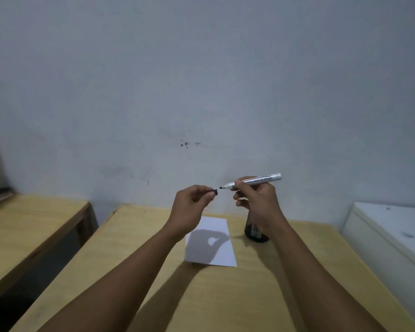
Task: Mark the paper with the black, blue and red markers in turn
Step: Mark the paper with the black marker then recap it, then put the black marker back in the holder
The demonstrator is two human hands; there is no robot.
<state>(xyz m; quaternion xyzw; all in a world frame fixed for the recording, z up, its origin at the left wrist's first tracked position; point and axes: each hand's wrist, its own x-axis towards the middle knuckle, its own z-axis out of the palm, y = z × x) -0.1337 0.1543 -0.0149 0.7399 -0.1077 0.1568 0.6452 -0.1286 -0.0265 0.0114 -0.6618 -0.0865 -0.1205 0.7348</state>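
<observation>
My right hand (256, 200) grips a white-barrelled marker (256, 180) with a dark tip, held level in the air, tip pointing left. My left hand (194, 200) pinches the marker's dark cap (215, 191) between thumb and fingers, a small gap away from the tip. Both hands hover above the table. A white sheet of paper (211, 243) lies flat below them with the hands' shadow on it. A dark pen holder (255, 232) stands just right of the paper, partly hidden by my right wrist; what it holds cannot be made out.
The paper and holder rest on a light wooden table (213, 295) against a pale wall. A second wooden table (29, 226) stands at the left across a gap. A white cabinet (393, 231) sits at the right.
</observation>
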